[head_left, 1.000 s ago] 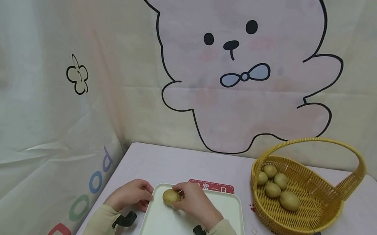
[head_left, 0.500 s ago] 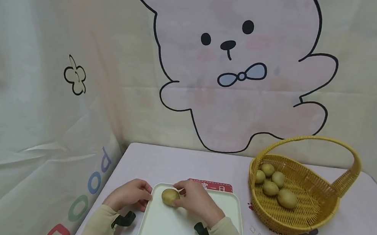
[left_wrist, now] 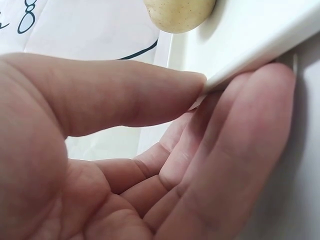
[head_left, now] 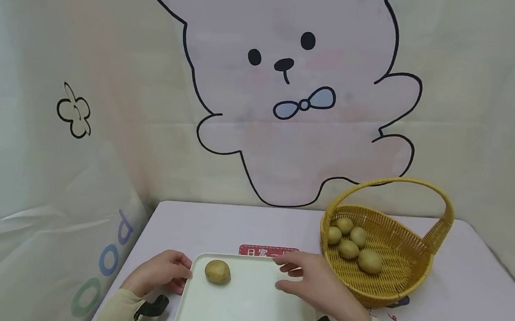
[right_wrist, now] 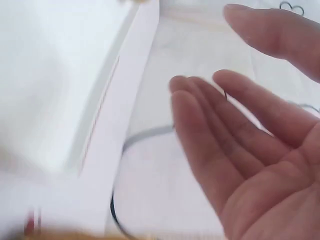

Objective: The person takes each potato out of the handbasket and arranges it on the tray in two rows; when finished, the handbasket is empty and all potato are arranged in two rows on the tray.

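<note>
One brown potato point(head_left: 217, 272) lies in the far left corner of a white rectangular tray point(head_left: 251, 311). My left hand point(head_left: 158, 273) grips the tray's left edge; close up in the left wrist view, the thumb point(left_wrist: 165, 97) is at the rim and the fingers curl beneath it. Over the tray's far right side hovers my right hand point(head_left: 319, 287), holding nothing, thumb and fingers spread apart. To its right stands a yellow woven basket point(head_left: 365, 297) with a tall arched handle. Several potatoes point(head_left: 370, 261) are grouped toward the basket's left side.
A pale tablecloth point(head_left: 204, 223) with red printed patches covers the table. Behind it hangs a curtain point(head_left: 163, 161) with a large cartoon animal, and its folds come down along the left side.
My right hand has let go of the potato, leaving it on the tray, and moved right toward the basket. The left hand stays at the tray edge. The head view has turned right.
</note>
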### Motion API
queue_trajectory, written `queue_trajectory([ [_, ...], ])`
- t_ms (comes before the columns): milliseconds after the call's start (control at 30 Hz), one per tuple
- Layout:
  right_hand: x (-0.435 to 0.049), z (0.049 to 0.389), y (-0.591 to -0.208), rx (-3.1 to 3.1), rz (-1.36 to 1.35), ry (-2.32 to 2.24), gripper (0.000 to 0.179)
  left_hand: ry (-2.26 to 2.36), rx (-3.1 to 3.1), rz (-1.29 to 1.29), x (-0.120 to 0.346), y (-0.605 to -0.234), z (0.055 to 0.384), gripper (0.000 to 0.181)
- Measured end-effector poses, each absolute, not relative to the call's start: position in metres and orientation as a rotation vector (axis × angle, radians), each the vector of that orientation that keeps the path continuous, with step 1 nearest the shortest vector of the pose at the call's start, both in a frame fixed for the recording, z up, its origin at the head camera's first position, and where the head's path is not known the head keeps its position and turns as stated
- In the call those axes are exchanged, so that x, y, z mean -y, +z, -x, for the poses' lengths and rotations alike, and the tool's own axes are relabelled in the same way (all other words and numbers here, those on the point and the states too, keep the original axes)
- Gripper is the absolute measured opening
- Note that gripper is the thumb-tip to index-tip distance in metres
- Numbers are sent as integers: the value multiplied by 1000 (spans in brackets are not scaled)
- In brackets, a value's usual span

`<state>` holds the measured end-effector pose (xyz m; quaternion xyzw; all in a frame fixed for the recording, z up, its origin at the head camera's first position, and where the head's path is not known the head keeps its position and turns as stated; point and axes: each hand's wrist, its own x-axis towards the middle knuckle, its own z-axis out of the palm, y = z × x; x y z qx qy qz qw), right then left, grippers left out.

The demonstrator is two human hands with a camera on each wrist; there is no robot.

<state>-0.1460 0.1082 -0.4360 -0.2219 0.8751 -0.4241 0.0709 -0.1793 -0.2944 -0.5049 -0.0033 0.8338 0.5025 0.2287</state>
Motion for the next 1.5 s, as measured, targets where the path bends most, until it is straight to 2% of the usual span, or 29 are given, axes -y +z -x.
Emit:
queue_trajectory([
  [300, -200, 135, -424, -2978, 592, -1076, 35, 1408, -2268, 9, 306, -506, 176, 21],
  [600, -268, 168, -436, -3047, 457, -944, 43, 1411, -2261, 26, 311, -509, 174, 21],
  [867, -289, 186, -447, -3017, 466, -870, 47, 1431, -2234, 7, 308, -509, 174, 22],
  [1500, -302, 197, -461, -2965, 407, -732, 55, 1406, -2237, -15, 296, -505, 180, 22],
])
